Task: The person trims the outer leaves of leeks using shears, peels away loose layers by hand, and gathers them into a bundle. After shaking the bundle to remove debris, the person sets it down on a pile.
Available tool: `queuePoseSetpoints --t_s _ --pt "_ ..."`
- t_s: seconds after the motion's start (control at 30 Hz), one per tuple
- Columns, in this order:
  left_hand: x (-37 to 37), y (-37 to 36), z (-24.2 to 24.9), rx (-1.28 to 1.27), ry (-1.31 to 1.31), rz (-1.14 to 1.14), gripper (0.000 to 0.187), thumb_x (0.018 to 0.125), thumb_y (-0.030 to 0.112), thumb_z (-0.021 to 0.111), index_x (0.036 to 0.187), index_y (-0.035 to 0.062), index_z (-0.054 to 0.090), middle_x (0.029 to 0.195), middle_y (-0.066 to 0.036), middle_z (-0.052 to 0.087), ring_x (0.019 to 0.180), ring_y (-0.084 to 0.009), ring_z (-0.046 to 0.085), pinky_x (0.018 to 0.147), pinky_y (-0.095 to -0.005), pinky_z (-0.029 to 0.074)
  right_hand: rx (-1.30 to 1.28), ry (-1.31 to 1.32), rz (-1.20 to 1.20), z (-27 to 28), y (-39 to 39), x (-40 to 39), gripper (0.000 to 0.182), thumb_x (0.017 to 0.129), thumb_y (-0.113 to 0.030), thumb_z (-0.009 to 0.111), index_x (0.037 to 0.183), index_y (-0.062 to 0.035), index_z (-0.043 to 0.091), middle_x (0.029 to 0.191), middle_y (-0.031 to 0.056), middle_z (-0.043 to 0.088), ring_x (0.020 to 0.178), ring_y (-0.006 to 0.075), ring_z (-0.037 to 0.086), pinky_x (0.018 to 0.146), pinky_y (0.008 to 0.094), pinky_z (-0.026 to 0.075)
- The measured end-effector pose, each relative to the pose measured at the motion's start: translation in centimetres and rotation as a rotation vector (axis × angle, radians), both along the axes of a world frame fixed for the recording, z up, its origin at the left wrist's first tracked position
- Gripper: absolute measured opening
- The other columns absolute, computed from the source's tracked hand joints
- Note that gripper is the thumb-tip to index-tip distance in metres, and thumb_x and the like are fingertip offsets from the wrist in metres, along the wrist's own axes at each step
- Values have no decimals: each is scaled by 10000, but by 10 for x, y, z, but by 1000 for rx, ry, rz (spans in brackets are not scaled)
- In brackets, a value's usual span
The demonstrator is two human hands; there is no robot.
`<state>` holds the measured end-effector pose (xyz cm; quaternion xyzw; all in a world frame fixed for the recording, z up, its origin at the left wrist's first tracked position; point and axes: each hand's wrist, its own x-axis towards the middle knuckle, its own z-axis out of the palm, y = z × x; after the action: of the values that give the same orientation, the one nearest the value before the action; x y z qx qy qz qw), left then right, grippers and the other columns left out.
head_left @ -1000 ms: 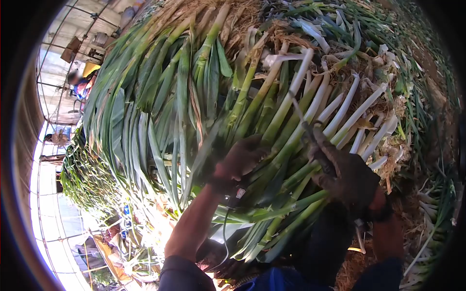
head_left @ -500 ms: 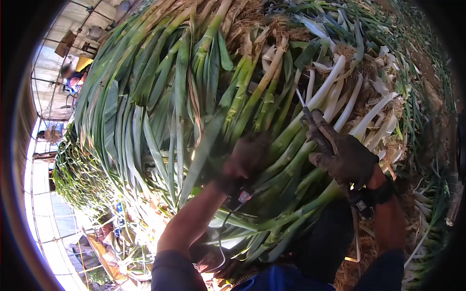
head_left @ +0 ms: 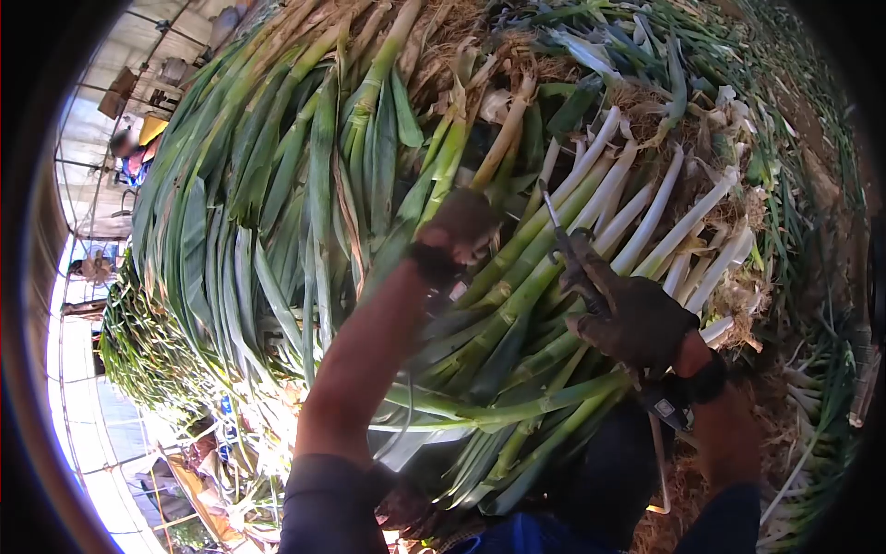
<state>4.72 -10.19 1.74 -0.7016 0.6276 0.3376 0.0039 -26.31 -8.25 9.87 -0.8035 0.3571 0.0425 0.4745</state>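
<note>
My gloved left hand [head_left: 461,226] is blurred, at the lower end of some upright long green onions [head_left: 452,152] in the pile; whether its fingers grip a stalk cannot be made out. My gloved right hand [head_left: 637,314] is closed around a dark-handled tool [head_left: 591,284] with a thin, pointed metal tip [head_left: 552,205]. That tip lies over a slanting bunch of long green onions [head_left: 531,286] with white stems and roots at the upper right. Dark bands circle both wrists, and a small device [head_left: 666,406] sits by the right one.
A large heap of green onion leaves [head_left: 240,212] fills the left and middle. Loose trimmings [head_left: 794,102] cover the right side. More onions [head_left: 803,452] lie at the lower right. Behind, a person [head_left: 134,152] is near a framed wall [head_left: 97,148].
My left hand has moved up, onto the upright onions. The right hand with its tool has shifted slightly left. The view has also moved a little.
</note>
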Motion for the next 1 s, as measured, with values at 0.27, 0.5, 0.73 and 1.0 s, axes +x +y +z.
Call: queuePoseSetpoints --t_s 0.27,0.5,0.73,1.0 --pt "28 -93 119 -632 1322 305 449 1067 323 628 1401 25 598 1375 -219 643 1235 -333 671 1129 -473 535 -21 -219 -141 -25 -8 -16 1014 945 -239 764 1710 -86 115 1386 174 675 1187 331 706 1040 388 529" --pt "2 27 4 3 430 687 240 952 148 681 1129 5 756 907 -85 763 741 -166 687 676 -342 572 206 201 208 21 -30 43 916 962 -381 703 1667 -45 224 1296 244 691 1072 402 715 937 437 543" --pt "-11 64 -9 -234 245 453 327 909 199 665 1188 45 737 1027 -213 766 969 -390 733 870 -444 568 -41 128 181 -35 -40 72 857 927 -412 710 1605 -24 357 1118 276 743 932 425 745 872 447 582" --pt "-21 25 -8 -57 -214 107 431 925 313 727 1213 12 615 1039 -242 762 1007 -421 747 861 -499 582 -119 85 134 -45 -80 89 866 894 -403 706 1590 -10 372 1036 308 733 935 456 724 857 488 562"
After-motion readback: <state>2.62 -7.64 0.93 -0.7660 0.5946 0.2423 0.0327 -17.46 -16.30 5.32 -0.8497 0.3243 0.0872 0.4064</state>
